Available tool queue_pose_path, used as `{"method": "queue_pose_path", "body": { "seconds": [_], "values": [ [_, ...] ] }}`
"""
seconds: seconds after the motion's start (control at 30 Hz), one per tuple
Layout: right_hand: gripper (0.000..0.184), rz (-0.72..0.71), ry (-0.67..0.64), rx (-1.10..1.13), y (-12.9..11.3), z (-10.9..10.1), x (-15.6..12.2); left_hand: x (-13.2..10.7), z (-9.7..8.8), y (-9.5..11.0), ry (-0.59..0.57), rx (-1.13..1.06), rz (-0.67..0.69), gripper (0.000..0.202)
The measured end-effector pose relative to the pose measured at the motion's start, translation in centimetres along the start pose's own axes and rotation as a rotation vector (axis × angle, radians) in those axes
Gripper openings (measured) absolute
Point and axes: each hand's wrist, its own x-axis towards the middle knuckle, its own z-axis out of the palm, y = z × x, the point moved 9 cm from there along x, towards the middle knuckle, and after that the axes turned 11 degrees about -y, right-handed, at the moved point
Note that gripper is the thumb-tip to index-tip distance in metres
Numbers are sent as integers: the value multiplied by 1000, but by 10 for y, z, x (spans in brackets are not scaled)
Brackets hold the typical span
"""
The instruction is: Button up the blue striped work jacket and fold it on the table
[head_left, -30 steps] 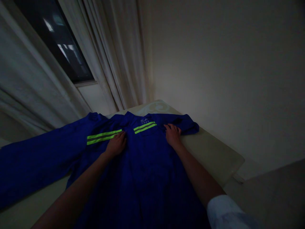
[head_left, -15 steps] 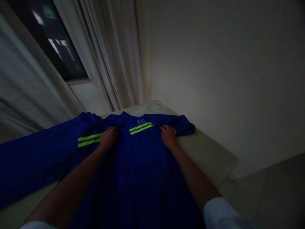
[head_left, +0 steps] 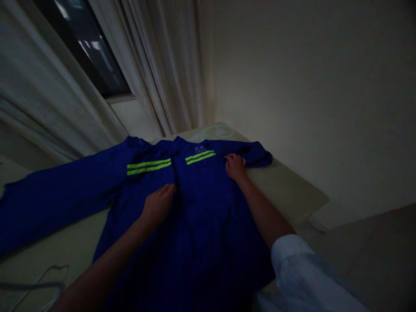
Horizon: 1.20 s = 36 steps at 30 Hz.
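Observation:
A blue work jacket [head_left: 201,216] with yellow-green reflective stripes [head_left: 148,166] lies spread flat on a pale table [head_left: 286,190], one sleeve stretched out to the left. My left hand [head_left: 158,204] rests palm down on the chest of the jacket, below the left stripe, fingers flat. My right hand [head_left: 235,167] lies on the jacket's right shoulder, fingers bent onto the cloth near the folded right sleeve [head_left: 256,154].
White curtains [head_left: 156,69] and a dark window [head_left: 87,47] stand behind the table. A plain wall fills the right side. A thin white cable [head_left: 39,284] lies on the table at the lower left. The table's right corner [head_left: 321,201] ends above the floor.
My left hand slid down from the reflective stripe toward me, onto the chest of the jacket. My right hand stayed on the right shoulder. The camera shifted a little.

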Motion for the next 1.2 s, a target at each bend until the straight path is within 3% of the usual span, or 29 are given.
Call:
{"method": "queue_pose_path", "body": {
  "seconds": [0.17, 0.33, 0.43, 0.53, 0.6, 0.67, 0.77, 0.93, 1.0, 1.07, 1.2],
  "values": [
    [36, -14, 30, -10, -8, -13, -6, -76, 21, 52, -18, -40, 78, 36],
    [37, -59, 93, 18, -29, -49, -19, -160, 50, 97, 17, -70, 127, 40],
    [36, -211, 64, 60, -69, -71, -47, -200, 73, 108, 79, -104, 118, 49],
    [29, -610, -210, 156, -137, -70, -113, -224, 89, 109, 129, -143, 71, 51],
    [26, -929, -451, 258, -176, -66, -183, -231, 91, 108, 140, -195, 36, 43],
    [30, -1105, -613, 330, -194, -65, -246, -233, 88, 106, 155, -268, 7, 34],
    [36, -1049, -662, 311, -192, -60, -294, -231, 77, 107, 232, -353, -7, 29],
    [16, -779, -441, 272, -173, -64, -309, -227, 57, 112, 413, -385, 28, 30],
    [29, -687, -372, 268, -170, -65, -312, -224, 57, 115, 456, -416, 61, 29],
    [42, -623, -334, 257, -169, -62, -314, -221, 63, 117, 485, -452, 110, 29],
    [19, -627, -321, 176, -178, -49, -319, -215, 85, 116, 521, -506, 196, 41]
  ]
}}
